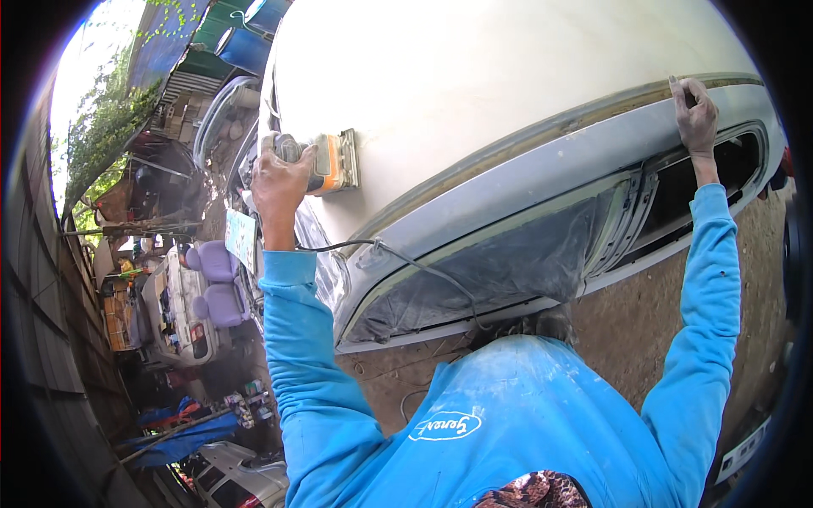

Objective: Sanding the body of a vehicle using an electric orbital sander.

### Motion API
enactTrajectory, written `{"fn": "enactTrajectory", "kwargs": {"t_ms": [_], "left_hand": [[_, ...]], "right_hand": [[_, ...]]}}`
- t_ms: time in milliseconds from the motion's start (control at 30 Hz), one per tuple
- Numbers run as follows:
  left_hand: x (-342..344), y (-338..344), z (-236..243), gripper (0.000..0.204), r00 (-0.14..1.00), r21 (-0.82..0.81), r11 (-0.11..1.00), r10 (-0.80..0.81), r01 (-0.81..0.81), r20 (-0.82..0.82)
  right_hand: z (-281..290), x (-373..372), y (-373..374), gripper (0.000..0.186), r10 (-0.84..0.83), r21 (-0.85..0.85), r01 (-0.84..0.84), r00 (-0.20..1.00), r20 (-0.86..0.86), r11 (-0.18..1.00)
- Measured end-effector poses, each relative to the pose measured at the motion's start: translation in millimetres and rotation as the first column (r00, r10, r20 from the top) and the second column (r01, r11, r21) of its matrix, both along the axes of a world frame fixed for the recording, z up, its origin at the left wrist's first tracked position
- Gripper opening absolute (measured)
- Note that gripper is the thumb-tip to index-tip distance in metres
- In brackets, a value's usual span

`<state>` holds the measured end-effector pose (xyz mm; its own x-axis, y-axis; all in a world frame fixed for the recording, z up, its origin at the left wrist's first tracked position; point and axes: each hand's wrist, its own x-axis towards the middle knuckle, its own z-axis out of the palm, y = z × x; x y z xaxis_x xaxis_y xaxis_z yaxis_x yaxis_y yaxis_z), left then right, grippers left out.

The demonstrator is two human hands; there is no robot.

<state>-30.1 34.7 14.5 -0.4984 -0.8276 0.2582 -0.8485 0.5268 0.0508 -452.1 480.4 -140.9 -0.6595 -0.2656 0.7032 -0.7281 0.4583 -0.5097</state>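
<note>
My left hand point(279, 182) is wrapped round an orange and grey electric sander point(332, 165). The sander's flat pad end is against the pale, dusty car roof point(508, 63), near the windshield end. A dark cord point(428, 269) runs from beside my left wrist, over the car's side, toward my body. At the far right my right hand point(696, 118) is by the roof's side channel point(584, 125), its fingers curled in. Whether those fingers hold anything small is hidden. Clear plastic sheeting point(500, 267) covers the front side window opening below the roof.
The car's rear window opening point(703, 182) is dark. Brown ground point(627, 330) lies beside the car. To the left are purple seats point(218, 284), a stripped light vehicle body point(174, 309), a blue tarp point(182, 440) and a corrugated wall point(51, 313). Blue drums point(246, 49) stand beyond the car.
</note>
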Motion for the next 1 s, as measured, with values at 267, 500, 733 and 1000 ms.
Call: {"fn": "enactTrajectory", "kwargs": {"t_ms": [267,500,733,1000], "left_hand": [[-83,65,12,0.075,0.975,-0.033,0.976,-0.213,0.215,0.059],[-160,130,15,0.069,0.896,-0.078,0.893,-0.439,0.443,0.061],[-218,182,16,0.05,0.764,-0.016,0.766,-0.642,0.642,-0.065],[-213,179,19,0.07,0.763,-0.156,0.758,-0.645,0.633,-0.038]], "right_hand": [[2,4,-1,0.036,0.011,-0.002,-0.011,1.0,0.015,1.0],[5,5,0,0.033,0.035,0.011,-0.034,0.999,-0.038,0.999],[3,2,3,0.031,0.019,0.021,-0.02,0.999,0.036,1.0],[16,3,4,0.03,-0.026,0.071,0.029,0.999,-0.045,0.997]]}}
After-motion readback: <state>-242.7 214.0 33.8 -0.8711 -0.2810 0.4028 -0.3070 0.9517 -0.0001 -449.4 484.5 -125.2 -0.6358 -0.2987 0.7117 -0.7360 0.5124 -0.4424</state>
